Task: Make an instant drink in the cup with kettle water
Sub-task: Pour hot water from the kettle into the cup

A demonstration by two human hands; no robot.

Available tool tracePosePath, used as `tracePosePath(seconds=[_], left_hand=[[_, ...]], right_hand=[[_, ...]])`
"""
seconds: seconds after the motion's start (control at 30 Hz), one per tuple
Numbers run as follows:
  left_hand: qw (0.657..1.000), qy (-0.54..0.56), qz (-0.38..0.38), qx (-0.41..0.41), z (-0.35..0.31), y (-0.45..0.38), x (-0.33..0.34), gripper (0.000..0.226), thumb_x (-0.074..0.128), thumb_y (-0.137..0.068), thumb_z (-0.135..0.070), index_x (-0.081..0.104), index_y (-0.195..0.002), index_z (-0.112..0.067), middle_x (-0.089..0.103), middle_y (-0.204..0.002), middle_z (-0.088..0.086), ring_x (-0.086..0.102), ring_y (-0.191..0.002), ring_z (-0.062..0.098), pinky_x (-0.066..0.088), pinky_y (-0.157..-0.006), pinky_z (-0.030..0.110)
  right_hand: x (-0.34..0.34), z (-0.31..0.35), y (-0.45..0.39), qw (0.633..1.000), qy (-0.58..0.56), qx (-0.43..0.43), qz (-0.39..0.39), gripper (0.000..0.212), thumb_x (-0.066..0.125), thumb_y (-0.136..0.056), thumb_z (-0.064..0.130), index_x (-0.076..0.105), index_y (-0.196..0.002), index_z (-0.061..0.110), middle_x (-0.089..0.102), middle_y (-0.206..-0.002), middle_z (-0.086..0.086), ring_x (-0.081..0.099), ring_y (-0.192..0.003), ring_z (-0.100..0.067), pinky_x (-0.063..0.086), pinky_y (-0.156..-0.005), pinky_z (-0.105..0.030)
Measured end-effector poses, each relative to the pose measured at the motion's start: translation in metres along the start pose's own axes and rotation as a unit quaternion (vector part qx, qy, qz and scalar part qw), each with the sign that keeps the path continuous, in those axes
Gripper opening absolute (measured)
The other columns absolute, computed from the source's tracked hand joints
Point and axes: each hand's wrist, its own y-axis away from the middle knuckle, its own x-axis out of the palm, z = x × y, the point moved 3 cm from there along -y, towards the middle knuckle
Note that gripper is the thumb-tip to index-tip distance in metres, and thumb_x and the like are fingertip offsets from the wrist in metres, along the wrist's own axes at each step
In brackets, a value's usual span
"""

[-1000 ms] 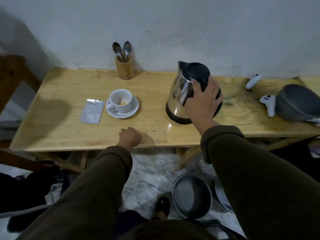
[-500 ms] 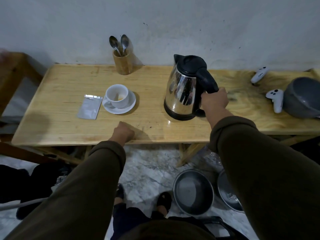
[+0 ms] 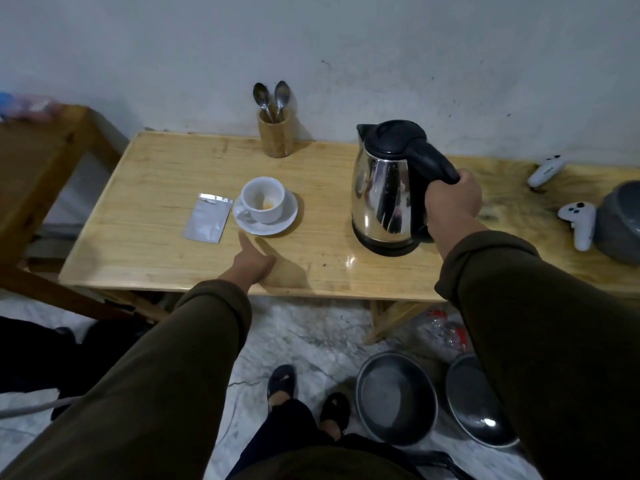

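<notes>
Cup [image 3: 263, 199]: white, upright on its saucer [image 3: 284, 221] toward the left of the counter [image 3: 156, 188]; an orange residue, presumably the drink powder, lies at its bottom, so I judge it ready for water.

Sachet [image 3: 207, 218]: silver, torn at the top, flat just left of the saucer; set aside as spent, I judge.

Kettle [image 3: 388, 188]: steel body, black lid shut, upright on the counter well right of the cup, spout turned toward the cup's side.

Right hand [image 3: 452, 199]: fingers clamped round the kettle's black handle, forearm reaching in from the right; a grip for lifting and pouring.

Left hand [image 3: 252, 263]: flat near the counter's front edge, fingers apart and holding nothing, forefinger stretched toward the saucer; placed, I judge, to steady it.

Spoons [image 3: 272, 97]: two, standing in a wooden holder [image 3: 275, 135] by the wall, within reach for stirring.
</notes>
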Motion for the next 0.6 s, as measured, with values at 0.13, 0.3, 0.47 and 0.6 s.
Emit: tracePosePath(seconds=[0.13,0.3,0.47,0.6], left_hand=[[0.996,0.084,0.03,0.026,0.001,-0.024,-0.015,0.105,0.058,-0.086,-0.025,-0.03,-0.144,-0.034,0.051,-0.135,0.028,0.057,-0.116,0.044,0.047,-0.101,0.053],[0.996,0.046,-0.008,0.082,-0.009,-0.032,-0.041,0.068,0.045,-0.096,-0.03,0.007,-0.152,-0.023,0.044,-0.144,0.024,0.048,-0.126,0.043,0.04,-0.106,0.046],[0.993,0.078,0.036,0.075,-0.007,-0.051,-0.053,0.055,0.039,-0.096,-0.04,0.023,-0.147,-0.023,0.047,-0.142,0.019,0.048,-0.127,0.04,0.042,-0.107,0.049],[0.981,0.155,0.07,0.089,-0.008,-0.059,-0.056,0.054,0.033,-0.098,-0.039,0.023,-0.149,-0.022,0.037,-0.15,0.013,0.04,-0.135,0.035,0.035,-0.112,0.051]], right_hand=[[0.01,0.019,0.007,0.999,0.034,-0.038,-0.002,0.029,0.042,-0.08,0.001,0.057,-0.096,0.02,0.058,-0.096,-0.006,0.055,-0.083,-0.027,0.048,-0.072,-0.032],[0.029,0.039,0.021,0.993,0.081,-0.082,0.014,0.028,0.043,-0.076,0.001,0.058,-0.094,0.016,0.058,-0.091,-0.007,0.054,-0.082,-0.028,0.05,-0.074,-0.036],[0.052,0.048,0.035,0.986,0.124,-0.109,0.018,0.027,0.044,-0.078,-0.001,0.058,-0.093,0.017,0.056,-0.089,-0.007,0.052,-0.081,-0.027,0.041,-0.069,-0.028],[0.067,0.058,0.044,0.963,0.215,-0.164,0.024,0.03,0.048,-0.081,0.003,0.061,-0.105,0.013,0.054,-0.09,-0.005,0.05,-0.085,-0.026,0.039,-0.073,-0.029]])
